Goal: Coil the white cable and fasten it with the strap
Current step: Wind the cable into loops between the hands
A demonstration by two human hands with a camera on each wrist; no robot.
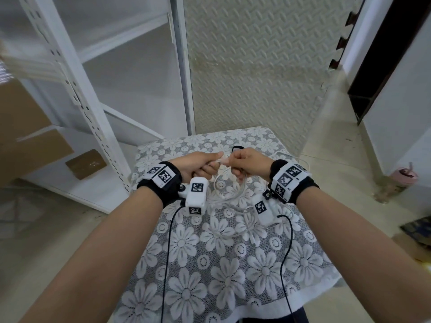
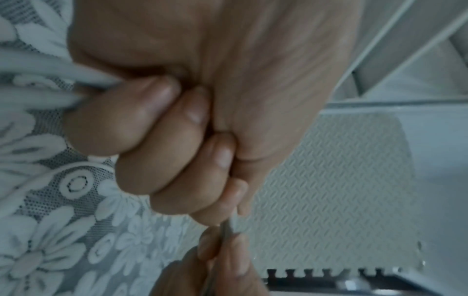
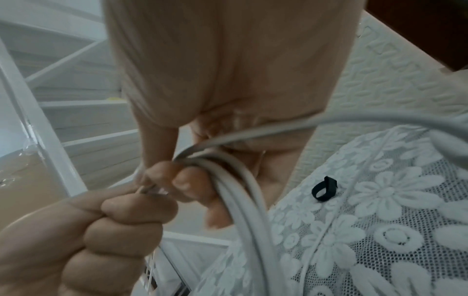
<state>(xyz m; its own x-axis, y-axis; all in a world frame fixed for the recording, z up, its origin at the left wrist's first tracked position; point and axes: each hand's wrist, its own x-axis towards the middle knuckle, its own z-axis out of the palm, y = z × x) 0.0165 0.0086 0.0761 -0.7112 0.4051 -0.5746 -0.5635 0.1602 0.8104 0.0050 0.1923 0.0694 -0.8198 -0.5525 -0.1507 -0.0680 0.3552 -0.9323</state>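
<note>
Both hands are raised over a small table with a lace flower cloth (image 1: 210, 264). My left hand (image 1: 210, 165) is a fist gripping the white cable (image 1: 221, 160); its curled fingers (image 2: 177, 124) show close up. My right hand (image 1: 235, 163) pinches the same stretch a few centimetres away and holds several loops (image 3: 243, 200) that hang from its fingers (image 3: 182, 180). The loose loops (image 1: 224, 187) droop to the cloth, and a cable end (image 1: 254, 238) lies nearer me. The black strap (image 1: 238, 148), a small loop (image 3: 325, 189), lies on the cloth just beyond the hands, untouched.
A white metal shelf rack (image 1: 93, 113) with cardboard boxes (image 1: 30, 136) stands to the left. An embossed foam panel (image 1: 256, 66) stands behind the table. A pink cup (image 1: 404, 176) sits on the floor at right. Black wrist-camera leads (image 1: 168, 241) trail over the cloth.
</note>
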